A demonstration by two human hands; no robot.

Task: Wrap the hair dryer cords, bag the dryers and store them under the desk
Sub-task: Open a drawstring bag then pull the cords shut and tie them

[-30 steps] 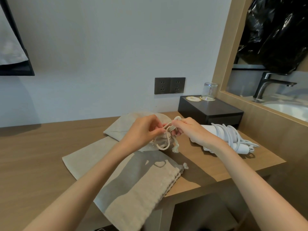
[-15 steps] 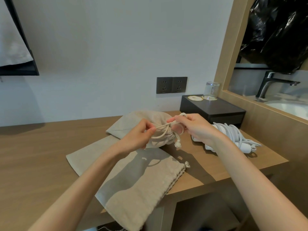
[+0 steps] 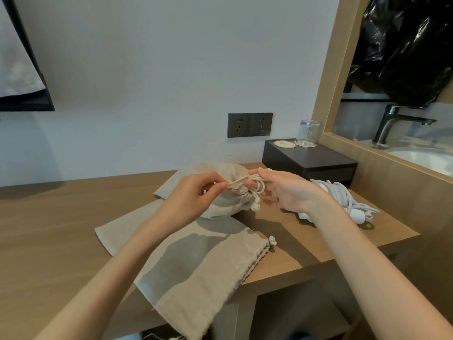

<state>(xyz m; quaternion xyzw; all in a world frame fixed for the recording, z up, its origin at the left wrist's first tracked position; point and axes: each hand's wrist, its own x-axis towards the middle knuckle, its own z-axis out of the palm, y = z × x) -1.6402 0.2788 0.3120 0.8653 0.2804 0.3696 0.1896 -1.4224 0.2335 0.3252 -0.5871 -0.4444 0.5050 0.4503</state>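
the person is standing at the wooden surface (image 3: 61, 229), working the drawstring (image 3: 241, 183) of a filled linen bag (image 3: 220, 190) that is sitting near the back wall. the left hand (image 3: 196, 192) is pinching the cord between thumb and fingertips, and the right hand (image 3: 286, 190) is gripping the looped end, with the cord pulled tight between them above the bag's gathered mouth. a second, flat linen bag (image 3: 196, 271) is lying at the front edge, partly hanging over. a white hair dryer (image 3: 343, 202) with its cord wound around it is lying behind the right wrist, beside a black box (image 3: 311, 160) carrying an upturned glass (image 3: 307, 132).
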